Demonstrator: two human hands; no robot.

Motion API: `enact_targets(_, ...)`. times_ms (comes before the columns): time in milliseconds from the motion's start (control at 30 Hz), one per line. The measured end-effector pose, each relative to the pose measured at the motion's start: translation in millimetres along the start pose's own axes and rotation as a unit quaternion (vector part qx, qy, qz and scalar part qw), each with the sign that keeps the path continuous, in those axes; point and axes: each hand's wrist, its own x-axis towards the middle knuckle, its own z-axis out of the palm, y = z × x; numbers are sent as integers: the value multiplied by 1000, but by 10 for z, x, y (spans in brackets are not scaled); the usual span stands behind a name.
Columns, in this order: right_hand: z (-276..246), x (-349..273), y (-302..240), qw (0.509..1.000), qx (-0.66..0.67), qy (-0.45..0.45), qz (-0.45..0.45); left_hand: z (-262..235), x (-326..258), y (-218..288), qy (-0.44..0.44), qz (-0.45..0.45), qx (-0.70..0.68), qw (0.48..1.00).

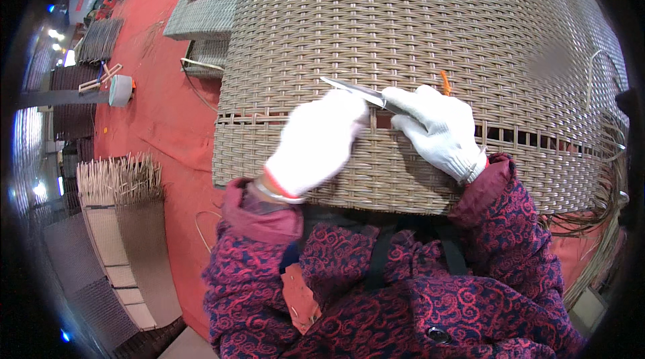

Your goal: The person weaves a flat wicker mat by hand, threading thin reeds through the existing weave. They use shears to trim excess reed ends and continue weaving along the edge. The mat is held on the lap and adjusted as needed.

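A brown woven rattan panel point(376, 29) spreads in front of me, with a row of gaps crossing its near part. My right hand point(440, 127), in a white glove, is closed on a narrow, pointed grey metal blade point(366, 93), its tip toward the left. Its kind is not clear, and the end in my palm is hidden. The fingers lie over the row of gaps. My left hand point(319, 140), also gloved in white, is beside it over the panel, under the blade's tip. Motion smears its fingers, so whether it holds anything cannot be made out.
An orange tie point(445, 83) sticks up from the weave beyond my right hand. Loose strands point(598, 204) hang at the panel's right edge. Grey woven pieces point(201, 16) stand at the far left, and more woven panels point(124, 238) lie on the red floor covering point(148, 90).
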Motion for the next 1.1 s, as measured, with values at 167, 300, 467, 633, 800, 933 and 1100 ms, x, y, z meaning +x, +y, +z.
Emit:
enact_targets(167, -20, 4, 24, 1000, 6, -20, 5, 57, 192, 133, -43, 19, 88, 995)
enact_targets(300, -34, 12, 2, 999, 5, -26, 23, -316, 217, -145, -111, 59, 198, 972)
enact_targets(467, -97, 96, -203, 999, -7, -34, -11, -518, -66, -237, -40, -140, -394, 908)
enact_targets(633, -115, 264, -579, 982, -124, -94, -110, -951, -567, -436, 48, -291, -388, 873)
enact_targets(800, -151, 485, -823, 953, -220, -99, -183, -831, -766, -590, 91, -284, -191, 935)
enact_targets(933, 103, 638, -856, 948, -218, -120, -197, -736, -825, -635, 124, -275, -87, 949)
enact_targets(1100, 650, 699, -755, 980, -73, -107, -150, -872, -799, -696, 42, -259, -41, 964)
